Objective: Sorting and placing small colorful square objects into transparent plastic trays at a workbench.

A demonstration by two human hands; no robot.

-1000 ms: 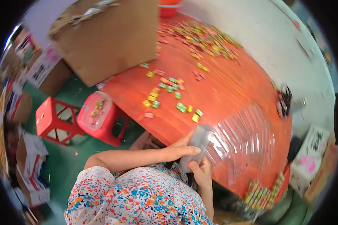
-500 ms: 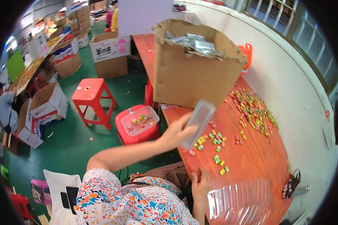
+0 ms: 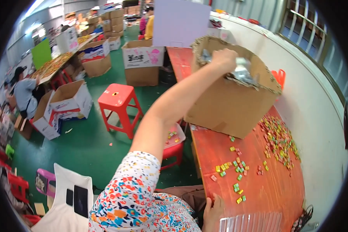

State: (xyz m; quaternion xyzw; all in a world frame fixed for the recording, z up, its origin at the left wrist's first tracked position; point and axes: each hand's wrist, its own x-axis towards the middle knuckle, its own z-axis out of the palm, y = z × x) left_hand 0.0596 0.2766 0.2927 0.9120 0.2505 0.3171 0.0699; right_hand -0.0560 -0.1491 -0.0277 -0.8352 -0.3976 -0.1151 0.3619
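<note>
My left hand (image 3: 225, 61) is over the opening of a tall cardboard box (image 3: 224, 110), its fingers bent down and partly hidden. What it holds, if anything, is not visible. Shiny clear plastic pieces (image 3: 241, 73) lie in the box beside it. My right hand (image 3: 214, 207) rests at the near edge of the red table (image 3: 266, 193), thumb apart from the fingers, with nothing in it. Close to it is a row of clear plastic trays (image 3: 251, 223). Small wrapped candies (image 3: 239, 166) in yellow, green and red lie scattered beyond that hand.
A large candy heap (image 3: 278, 141) lies along the wall side. Left of the table stand a red stool (image 3: 118, 94) and a candy-filled plastic tub (image 3: 176, 135) on a red seat. Open cartons (image 3: 69, 96) stand on the green floor, near a seated person (image 3: 25, 92).
My left hand has moved up and away from the table to the box opening; the clear plastic tray it held no longer shows in it. My right hand stays by the table edge.
</note>
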